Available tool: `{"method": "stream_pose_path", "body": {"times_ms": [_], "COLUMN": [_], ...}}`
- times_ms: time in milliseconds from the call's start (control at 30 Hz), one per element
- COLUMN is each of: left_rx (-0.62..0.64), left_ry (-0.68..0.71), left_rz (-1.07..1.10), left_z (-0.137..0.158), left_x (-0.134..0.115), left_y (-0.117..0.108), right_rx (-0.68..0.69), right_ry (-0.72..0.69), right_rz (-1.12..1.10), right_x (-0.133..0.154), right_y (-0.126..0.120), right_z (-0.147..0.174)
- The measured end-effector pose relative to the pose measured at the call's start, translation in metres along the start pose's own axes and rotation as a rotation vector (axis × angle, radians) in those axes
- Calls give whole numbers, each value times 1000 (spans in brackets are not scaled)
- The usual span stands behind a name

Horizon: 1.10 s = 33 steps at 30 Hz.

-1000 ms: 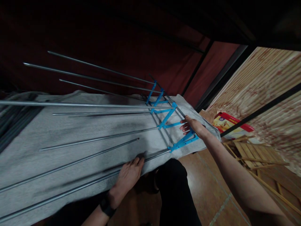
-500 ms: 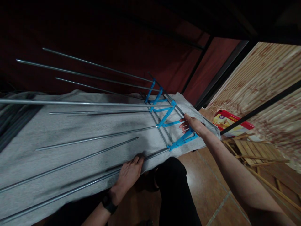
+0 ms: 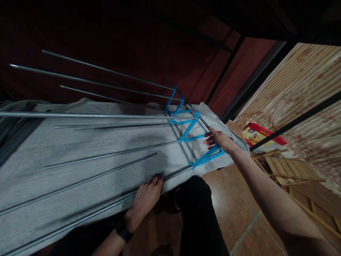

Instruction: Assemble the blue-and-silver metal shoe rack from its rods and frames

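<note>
Long silver metal rods run from the left into several blue plastic brackets [image 3: 188,131], forming a rack frame over a grey cloth-covered surface [image 3: 112,137]. My left hand [image 3: 149,190] is wrapped over the nearest metal rod [image 3: 98,209] at the front edge, its fingertips partly hidden behind it. At the bracketed end, my right hand [image 3: 218,139] grips the frame's dark crossbar [image 3: 204,122], thumb on top and fingers curled beneath. One blue bracket is partly covered by this hand. A loose rod [image 3: 106,177] lies on the cloth between the attached rods, its end apart from the brackets.
Dark bars lie at the left end of the cloth. Behind stands a dark red panel [image 3: 128,42] with black metal posts. On the tiled floor at right are a red and yellow box [image 3: 262,137] and a folded wooden chair [image 3: 295,169]. My knee is below the front edge.
The view has shifted slightly, and the rods' far left ends sit a little further left and higher. Both hands keep their places on the frame.
</note>
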<state>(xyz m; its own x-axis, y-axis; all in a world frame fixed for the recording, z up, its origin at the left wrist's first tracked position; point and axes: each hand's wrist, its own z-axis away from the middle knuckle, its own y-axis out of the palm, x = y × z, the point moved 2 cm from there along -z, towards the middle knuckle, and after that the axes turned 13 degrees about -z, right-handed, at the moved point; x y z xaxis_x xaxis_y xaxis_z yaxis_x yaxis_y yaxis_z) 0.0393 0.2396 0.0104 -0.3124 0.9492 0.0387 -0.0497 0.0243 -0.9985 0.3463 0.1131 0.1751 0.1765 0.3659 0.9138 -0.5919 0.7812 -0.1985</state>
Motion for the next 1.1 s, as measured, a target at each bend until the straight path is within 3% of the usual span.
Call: {"method": "stream_pose_path", "body": {"times_ms": [267, 800, 1100], "left_rx": [-26, -93, -151], "left_ry": [-10, 89, 86], "left_rz": [5, -170, -190], "left_z": [0, -5, -6], "left_x": [-2, -7, -12], "left_y": [7, -3, -4], "right_rx": [-3, 30, -15], "right_ry": [12, -27, 20], "right_rz": [8, 79, 301], "right_x": [0, 1, 8], "right_y": [0, 4, 1], "right_z": [0, -1, -1]}}
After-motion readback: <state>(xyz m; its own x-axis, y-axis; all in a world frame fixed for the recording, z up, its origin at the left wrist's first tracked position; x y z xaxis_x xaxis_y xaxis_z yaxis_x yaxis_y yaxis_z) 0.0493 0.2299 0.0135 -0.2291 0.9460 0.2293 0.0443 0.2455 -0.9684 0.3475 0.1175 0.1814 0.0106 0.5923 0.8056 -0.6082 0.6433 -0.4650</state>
